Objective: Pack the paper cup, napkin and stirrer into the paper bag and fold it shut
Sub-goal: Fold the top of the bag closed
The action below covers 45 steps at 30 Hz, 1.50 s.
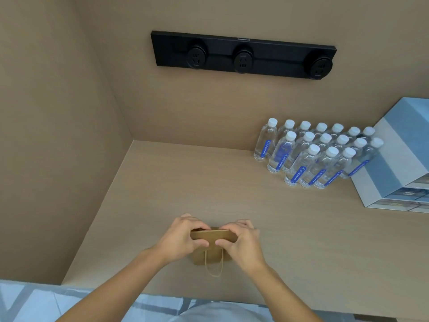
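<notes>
The brown paper bag point(210, 254) stands upright on the beige counter point(290, 240). The left hand point(180, 238) and right hand point(242, 242) grip the folded top edge of the bag from opposite sides, thumbs on the near face, fingers over the far side. A twine handle point(213, 263) hangs down the near face between the two wrists. Beyond the right hand, well apart, stand rows of water bottles point(318, 154) beside a blue-and-white box point(399, 159). A black socket strip point(243, 54) is mounted on the back wall above the hands.
</notes>
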### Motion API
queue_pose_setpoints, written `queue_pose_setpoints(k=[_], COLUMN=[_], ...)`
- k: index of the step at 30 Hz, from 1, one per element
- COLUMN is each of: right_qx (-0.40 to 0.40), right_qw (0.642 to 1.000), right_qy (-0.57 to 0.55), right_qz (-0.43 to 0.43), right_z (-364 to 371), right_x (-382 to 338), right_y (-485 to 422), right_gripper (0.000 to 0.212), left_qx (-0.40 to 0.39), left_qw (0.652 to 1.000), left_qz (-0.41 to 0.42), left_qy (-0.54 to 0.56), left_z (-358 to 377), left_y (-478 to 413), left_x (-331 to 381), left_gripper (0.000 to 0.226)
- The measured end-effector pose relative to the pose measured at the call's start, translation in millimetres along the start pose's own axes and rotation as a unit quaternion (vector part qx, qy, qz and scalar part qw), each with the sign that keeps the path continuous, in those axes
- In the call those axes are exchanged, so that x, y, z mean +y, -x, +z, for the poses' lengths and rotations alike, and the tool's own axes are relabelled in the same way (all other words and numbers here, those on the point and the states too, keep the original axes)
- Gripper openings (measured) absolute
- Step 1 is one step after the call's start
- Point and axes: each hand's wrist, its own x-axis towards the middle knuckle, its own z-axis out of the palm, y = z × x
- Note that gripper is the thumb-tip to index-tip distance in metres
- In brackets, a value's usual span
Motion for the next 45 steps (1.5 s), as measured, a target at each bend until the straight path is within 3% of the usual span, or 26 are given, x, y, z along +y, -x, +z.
queue_pose_setpoints(k=[3, 6, 11, 16, 29, 35, 41, 45], right_qx=[-0.025, -0.017, -0.01, -0.021, -0.012, -0.008, -0.043, -0.098], right_qw=[0.994, 0.99, 0.983, 0.983, 0.989, 0.99, 0.996, 0.987], right_qy=[-0.092, -0.116, -0.159, -0.158, -0.133, -0.134, -0.063, 0.121], right_qz=[0.053, 0.074, 0.088, 0.087, 0.063, 0.044, 0.044, -0.038], right_z=[-9.5, -17.9, -16.5, -14.9, -13.1, -16.3, -24.8, -29.9], right_x=[4.3, 12.8, 16.1, 18.0, 23.4, 19.9, 14.5, -1.7], right_y=[-5.2, -2.8, 0.7, -0.2, -0.7, 0.0, -5.1, -18.5], right_gripper=[0.014, 0.027, 0.032, 0.011, 0.016, 0.015, 0.004, 0.028], left_qx=[-0.01, 0.033, 0.08, 0.093, 0.055, 0.085, 0.05, 0.033], left_qw=[1.0, 0.997, 0.988, 0.985, 0.995, 0.995, 0.989, 0.982], left_qz=[-0.016, -0.063, -0.108, -0.12, -0.073, -0.046, 0.019, 0.063], left_qy=[0.003, 0.03, 0.08, 0.086, 0.032, 0.003, -0.14, -0.174], left_z=[-6.5, -11.8, -11.9, -9.8, -14.9, -9.7, -15.2, -6.0], left_y=[-2.5, -1.0, 2.7, 5.2, 6.6, 8.5, -0.3, -9.9], left_x=[-10.6, -17.4, -19.5, -22.2, -22.6, -24.9, -11.4, 11.7], left_gripper=[0.027, 0.021, 0.015, 0.014, 0.01, 0.016, 0.026, 0.029])
